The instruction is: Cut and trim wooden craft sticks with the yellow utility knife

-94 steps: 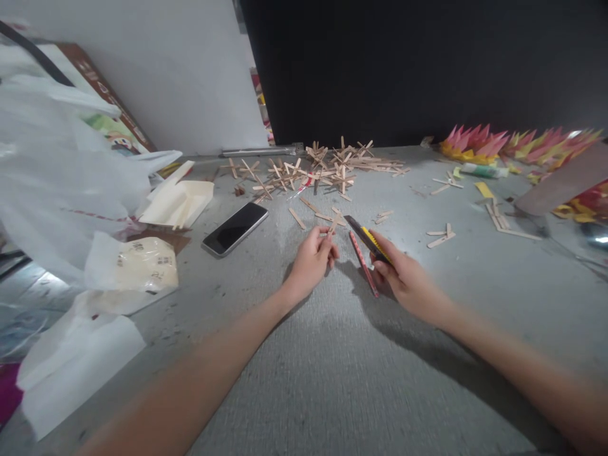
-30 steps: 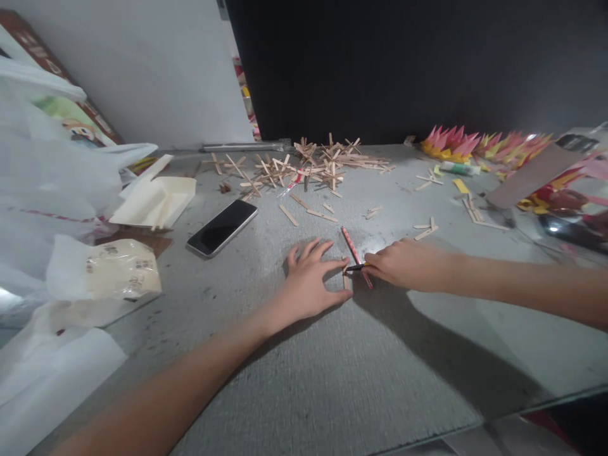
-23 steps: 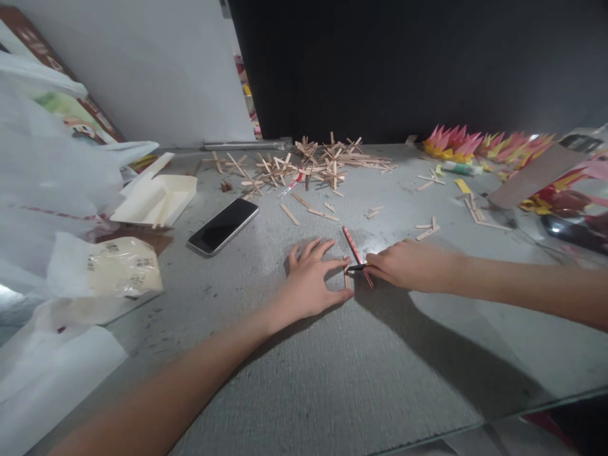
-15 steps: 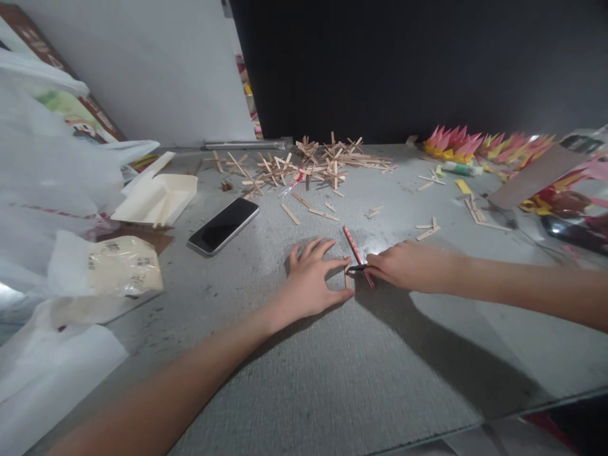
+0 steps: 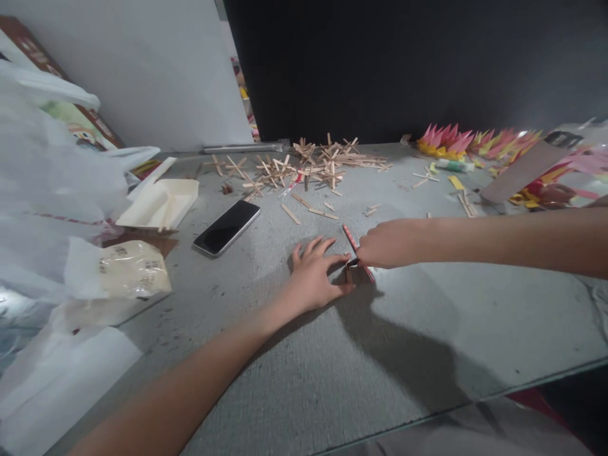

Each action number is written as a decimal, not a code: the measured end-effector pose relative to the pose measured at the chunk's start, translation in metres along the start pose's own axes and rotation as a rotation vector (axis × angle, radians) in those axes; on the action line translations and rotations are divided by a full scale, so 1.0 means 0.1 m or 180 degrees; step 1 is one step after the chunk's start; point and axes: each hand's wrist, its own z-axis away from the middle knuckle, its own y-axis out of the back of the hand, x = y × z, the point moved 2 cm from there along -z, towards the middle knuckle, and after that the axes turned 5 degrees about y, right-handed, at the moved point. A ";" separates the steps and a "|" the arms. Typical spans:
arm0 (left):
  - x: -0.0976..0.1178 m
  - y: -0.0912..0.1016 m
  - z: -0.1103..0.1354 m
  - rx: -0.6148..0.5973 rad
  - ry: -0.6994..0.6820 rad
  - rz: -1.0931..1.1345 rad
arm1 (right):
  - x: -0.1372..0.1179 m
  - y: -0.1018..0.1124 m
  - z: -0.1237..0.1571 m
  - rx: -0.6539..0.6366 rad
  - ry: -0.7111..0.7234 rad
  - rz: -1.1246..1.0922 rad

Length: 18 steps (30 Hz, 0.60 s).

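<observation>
While left hand arched at stick, right hand seemingly fisted.

Slim red patterned rod on grey flat desk. Just left of rod: small brown wooden stick. Well left: black rectangular phone; farther left, open cream box. Behind rod: heap of pale wooden sticks. Behind, well right: pink-and-yellow spiky paper flower.

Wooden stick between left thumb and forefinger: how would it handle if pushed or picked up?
The wooden stick is thin and short, so probably very light. It looks flat, so likely to slide rather than roll. Being slim wood, it's probably stiff but could split if the cutter, its tip close against it, presses hard.
</observation>
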 end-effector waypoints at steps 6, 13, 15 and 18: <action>-0.03 -0.01 0.01 0.0084 -0.0084 0.0054 | -0.17 0.17 -0.06 -0.0474 0.0232 -0.0104; -0.03 -0.03 -0.01 0.0062 -0.0075 -0.0044 | -0.26 0.20 -0.12 -0.1074 0.0406 0.0160; -0.02 -0.02 -0.01 0.0076 -0.0086 -0.0046 | -0.27 0.19 -0.12 -0.1061 0.0439 0.0006; -0.01 -0.02 0.00 0.0138 -0.0099 -0.0063 | -0.28 0.20 -0.10 -0.1082 0.0534 -0.0211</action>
